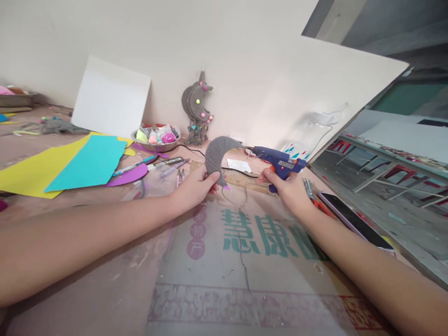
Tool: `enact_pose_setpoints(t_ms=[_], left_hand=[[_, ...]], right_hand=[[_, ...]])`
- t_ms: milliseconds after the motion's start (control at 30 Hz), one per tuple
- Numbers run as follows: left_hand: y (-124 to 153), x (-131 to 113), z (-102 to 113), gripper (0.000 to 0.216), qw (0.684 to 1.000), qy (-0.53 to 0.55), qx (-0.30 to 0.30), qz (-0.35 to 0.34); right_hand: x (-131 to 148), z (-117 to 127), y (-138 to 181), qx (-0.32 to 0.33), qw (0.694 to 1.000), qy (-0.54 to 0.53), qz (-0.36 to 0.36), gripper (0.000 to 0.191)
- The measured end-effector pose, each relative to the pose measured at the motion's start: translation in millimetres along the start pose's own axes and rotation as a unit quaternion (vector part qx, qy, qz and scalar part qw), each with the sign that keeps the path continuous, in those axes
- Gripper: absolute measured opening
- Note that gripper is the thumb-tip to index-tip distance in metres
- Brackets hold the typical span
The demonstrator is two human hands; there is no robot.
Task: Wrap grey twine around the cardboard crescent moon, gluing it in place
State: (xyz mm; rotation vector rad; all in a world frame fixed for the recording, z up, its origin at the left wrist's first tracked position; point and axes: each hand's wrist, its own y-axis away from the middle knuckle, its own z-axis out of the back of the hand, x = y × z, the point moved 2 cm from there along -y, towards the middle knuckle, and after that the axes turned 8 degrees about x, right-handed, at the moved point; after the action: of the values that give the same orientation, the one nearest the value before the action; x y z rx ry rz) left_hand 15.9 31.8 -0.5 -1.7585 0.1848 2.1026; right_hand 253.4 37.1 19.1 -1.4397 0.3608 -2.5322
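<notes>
A crescent moon (pixel 215 156) wound in grey yarn is pinched near its lower end by my left hand (pixel 199 184). A small purple tip shows at its lower point. From there a loose strand of grey yarn (pixel 241 242) trails down over the printed plastic sheet (pixel 210 275). My right hand (pixel 289 186) grips the handle of a blue hot glue gun (pixel 276 158), whose small red light is lit. The gun's nozzle points left, close to the crescent's upper tip; whether they touch, I cannot tell.
Yellow (pixel 45 163) and turquoise sheets (pixel 91 161) lie left, beside pens and a purple piece (pixel 129 176). Behind stand a metal bowl (pixel 163 145) of bright packets, a grey moon ornament (pixel 199 107) and a clear jar (pixel 308 135). A phone (pixel 355 219) and pliers (pixel 322 205) lie right.
</notes>
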Motion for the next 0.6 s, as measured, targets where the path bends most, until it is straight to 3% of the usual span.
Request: enact_pose_setpoints(t_ms=[67, 167, 400, 600], left_hand=[[0, -1, 1, 0.017, 1.000, 0.007, -0.018, 0.000], [-1, 0, 2, 0.015, 0.999, 0.024, -0.038, 0.008], [-3, 0, 1, 0.017, 1.000, -0.009, -0.025, -0.004], [-1, -4, 1, 0.019, 0.999, -0.035, -0.023, -0.008]], right_hand=[[14, -11, 9, 0.018, 0.998, -0.063, 0.024, 0.026], [26, -20, 22, 0.040, 0.996, -0.073, 0.033, 0.025], [22, -14, 50, 0.111, 0.987, 0.074, 0.086, 0.020], [23, -20, 54, 0.159, 0.983, 0.050, 0.075, 0.016]])
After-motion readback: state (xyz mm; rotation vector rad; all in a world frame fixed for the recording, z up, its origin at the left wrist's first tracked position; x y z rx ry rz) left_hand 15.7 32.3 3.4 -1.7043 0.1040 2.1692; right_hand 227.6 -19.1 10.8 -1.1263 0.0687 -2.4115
